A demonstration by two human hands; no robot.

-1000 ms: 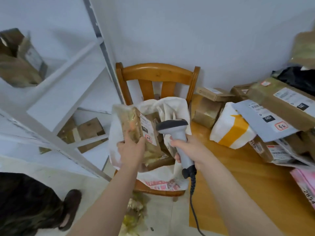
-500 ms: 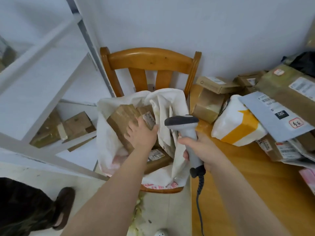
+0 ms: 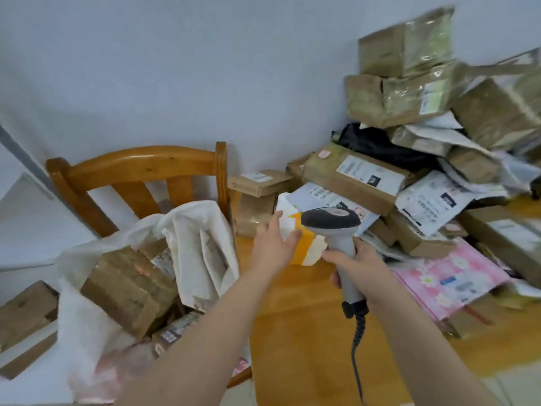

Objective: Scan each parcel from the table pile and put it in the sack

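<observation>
My left hand (image 3: 273, 243) reaches over the table edge with fingers spread and touches the white and orange soft parcel (image 3: 304, 250) at the front of the pile. My right hand (image 3: 355, 260) grips the handle of the grey barcode scanner (image 3: 332, 222), whose dark head hangs in front of that parcel. The white sack (image 3: 202, 247) stands open on the wooden chair (image 3: 137, 168) at the left. A brown taped box (image 3: 128, 284) lies on top inside the sack.
A tall pile of brown boxes (image 3: 354, 177) and white mailers (image 3: 433, 200) fills the right side of the wooden table (image 3: 295, 341). A pink flowered mailer (image 3: 448, 273) lies at the pile's front. The scanner's cable (image 3: 357, 356) hangs down. Cardboard boxes (image 3: 26, 315) sit on shelving at lower left.
My left hand has let go of the brown box, which now lies in the sack, and has moved right to the white and orange parcel. The view has swung right toward the pile.
</observation>
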